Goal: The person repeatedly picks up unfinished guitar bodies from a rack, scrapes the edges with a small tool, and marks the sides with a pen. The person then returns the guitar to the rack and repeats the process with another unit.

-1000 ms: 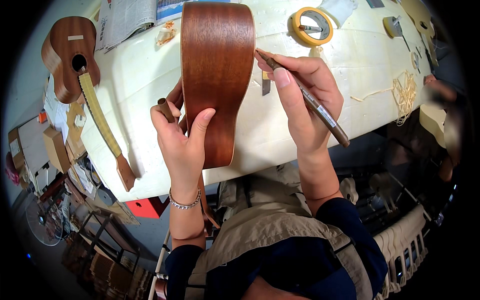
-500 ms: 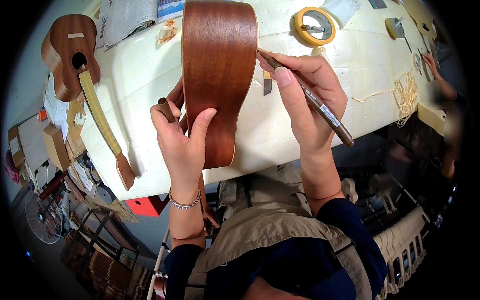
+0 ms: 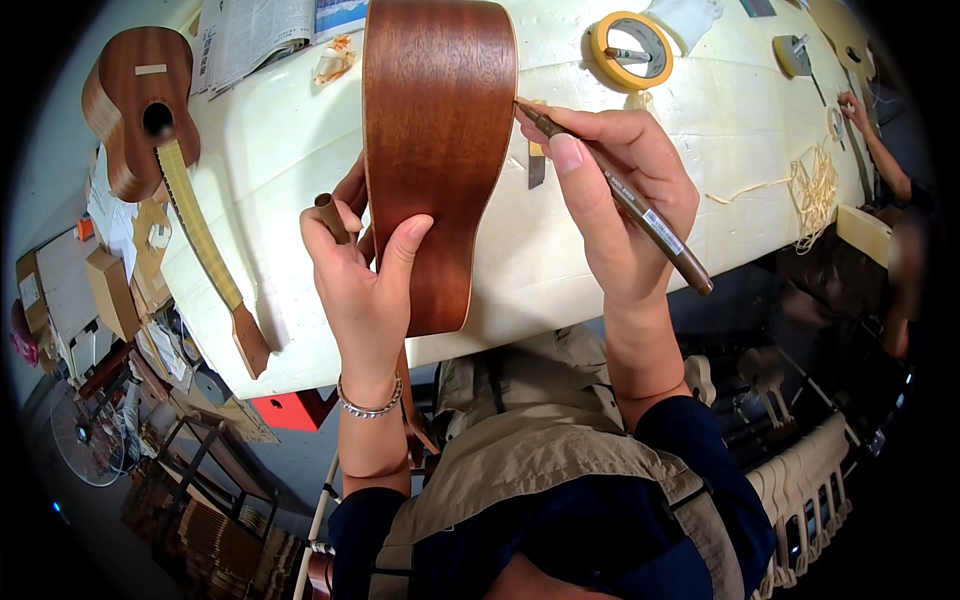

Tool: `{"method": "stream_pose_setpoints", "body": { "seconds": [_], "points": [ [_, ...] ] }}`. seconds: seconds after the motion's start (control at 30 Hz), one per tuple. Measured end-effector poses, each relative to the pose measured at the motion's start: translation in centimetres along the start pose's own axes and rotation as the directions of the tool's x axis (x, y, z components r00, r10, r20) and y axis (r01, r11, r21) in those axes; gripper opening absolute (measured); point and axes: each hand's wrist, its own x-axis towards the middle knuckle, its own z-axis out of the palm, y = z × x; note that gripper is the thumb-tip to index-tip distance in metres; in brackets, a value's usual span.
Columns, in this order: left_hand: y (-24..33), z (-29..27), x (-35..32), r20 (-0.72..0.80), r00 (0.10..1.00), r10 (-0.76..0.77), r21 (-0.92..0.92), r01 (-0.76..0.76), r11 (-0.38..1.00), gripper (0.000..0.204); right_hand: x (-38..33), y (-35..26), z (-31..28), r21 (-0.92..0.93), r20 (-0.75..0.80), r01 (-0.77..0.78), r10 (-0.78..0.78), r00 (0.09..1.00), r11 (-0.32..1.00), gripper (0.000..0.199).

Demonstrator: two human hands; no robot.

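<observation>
A reddish-brown wooden ukulele (image 3: pixel 435 130) stands on its edge over the table, its curved side facing up. My left hand (image 3: pixel 365 265) grips its lower part, with the thumb on the side and the other fingers partly hidden behind. A brown pen cap (image 3: pixel 330 215) is tucked between those fingers. In my right hand (image 3: pixel 630 200) is a brown marker pen (image 3: pixel 645 215), pinched between thumb and fingers. Its tip touches the right-hand edge of the ukulele's side, along the pale seam.
Another ukulele (image 3: pixel 140 110) lies at the left of the white-covered table (image 3: pixel 560 285). Yellow tape (image 3: pixel 605 65), a small flat blade-like tool (image 3: pixel 537 170) and pale shavings (image 3: pixel 812 195) lie to the right. Newspapers (image 3: pixel 255 45) are at the back. A co-worker's hand (image 3: pixel 855 110) shows far right.
My right hand and the marker pen have shifted very slightly, with the tip still at the seam. My left hand stays put. The co-worker's hand at far right has moved a little.
</observation>
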Motion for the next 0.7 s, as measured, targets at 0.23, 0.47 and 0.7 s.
{"method": "stream_pose_setpoints", "body": {
  "seconds": [0.23, 0.47, 0.7],
  "points": [
    [-0.09, -0.01, 0.01, -0.003, 1.0, -0.005, -0.013, 0.005, 1.0, 0.039, 0.11, -0.31, -0.25, -0.049, 0.013, -0.03, 0.031, 0.999, 0.998, 0.013],
    [-0.14, 0.01, -0.01, -0.009, 1.0, -0.007, -0.003, 0.007, 1.0, 0.04, -0.54, -0.12, -0.25, 0.009, 0.011, -0.044, 0.044, 0.999, 0.999, 0.013],
    [-0.11, 0.13, 0.01, -0.007, 1.0, -0.004, -0.033, 0.003, 0.999, 0.04, -0.14, -0.14, -0.36, -0.016, 0.021, -0.023, 0.023, 1.0, 1.0, 0.014]
  ]
}}
